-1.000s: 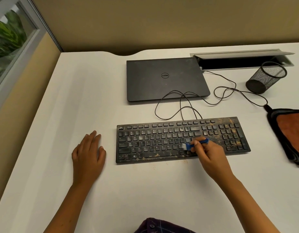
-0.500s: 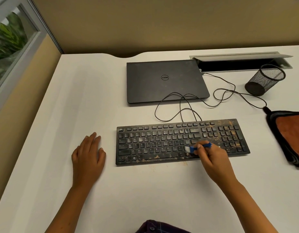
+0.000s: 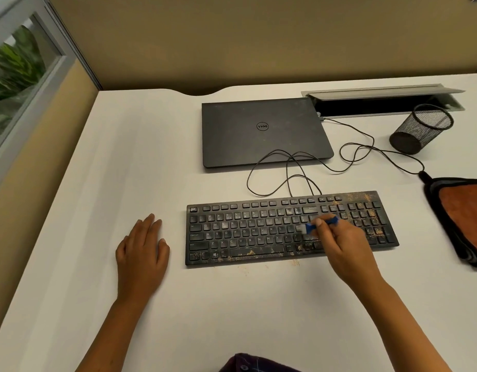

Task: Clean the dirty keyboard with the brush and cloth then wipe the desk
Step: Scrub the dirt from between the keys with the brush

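While the left hand [image 3: 142, 253] lies flat on the desk [image 3: 232, 304], the right hand [image 3: 342, 245] pinches the brush [image 3: 316, 225] over the keyboard [image 3: 245, 232].

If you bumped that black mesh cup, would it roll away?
Probably. The mesh cup seems to lie tipped on its round side, so a nudge could roll it. Being see-through wire and apparently empty, it is likely light. The cable beside it might stop it.
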`<state>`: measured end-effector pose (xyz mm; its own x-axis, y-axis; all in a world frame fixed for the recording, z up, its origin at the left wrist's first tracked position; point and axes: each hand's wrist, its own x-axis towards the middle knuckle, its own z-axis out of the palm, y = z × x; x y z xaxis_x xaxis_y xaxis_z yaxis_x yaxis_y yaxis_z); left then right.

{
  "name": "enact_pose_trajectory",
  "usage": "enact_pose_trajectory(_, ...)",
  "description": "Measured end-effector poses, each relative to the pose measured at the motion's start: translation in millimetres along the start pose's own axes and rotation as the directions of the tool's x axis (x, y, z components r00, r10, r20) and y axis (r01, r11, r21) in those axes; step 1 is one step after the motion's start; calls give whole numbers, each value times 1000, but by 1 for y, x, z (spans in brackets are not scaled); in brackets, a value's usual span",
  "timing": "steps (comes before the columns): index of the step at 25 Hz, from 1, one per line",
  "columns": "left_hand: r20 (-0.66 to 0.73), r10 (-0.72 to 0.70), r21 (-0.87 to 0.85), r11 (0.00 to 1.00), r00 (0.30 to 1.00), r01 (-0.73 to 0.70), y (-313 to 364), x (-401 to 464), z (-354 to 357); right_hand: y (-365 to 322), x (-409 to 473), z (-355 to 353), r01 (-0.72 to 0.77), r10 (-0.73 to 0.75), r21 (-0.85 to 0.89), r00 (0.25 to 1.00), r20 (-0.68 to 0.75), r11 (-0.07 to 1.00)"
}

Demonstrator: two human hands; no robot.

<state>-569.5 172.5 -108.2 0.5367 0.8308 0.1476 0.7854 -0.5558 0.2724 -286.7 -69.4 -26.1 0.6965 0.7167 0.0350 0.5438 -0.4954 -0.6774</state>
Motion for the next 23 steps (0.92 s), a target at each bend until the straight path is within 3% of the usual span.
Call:
enact_pose_trajectory(3,13,-3,28,1000,1000,2,1,0,2,-1,-3,6,10,-1,-89,995,101,996)
enact_pose_trajectory(8,45,5,51,999,999,-8,1,0,3,-3,0,0,-8,7,-34,1000,-8,999)
enact_pose_trajectory(12,55,4,45,999,998,-7,3,4,2,-4,-2,1,-22,33,-111,995,93,994)
enact_pose_trajectory(16,66,-2,31,1000,998,0,8,14,3,-3,-5,-1,9,-9,-40,1000,9,999)
enact_pose_trajectory(20,45,-19,36,999,999,17,13,15,6,-5,-5,-3,-14,34,-123,986,161,992)
enact_pose_trajectory(23,29,-35,19,999,999,34,15,14,6,-9,-2,-10,-37,42,-54,995,89,998)
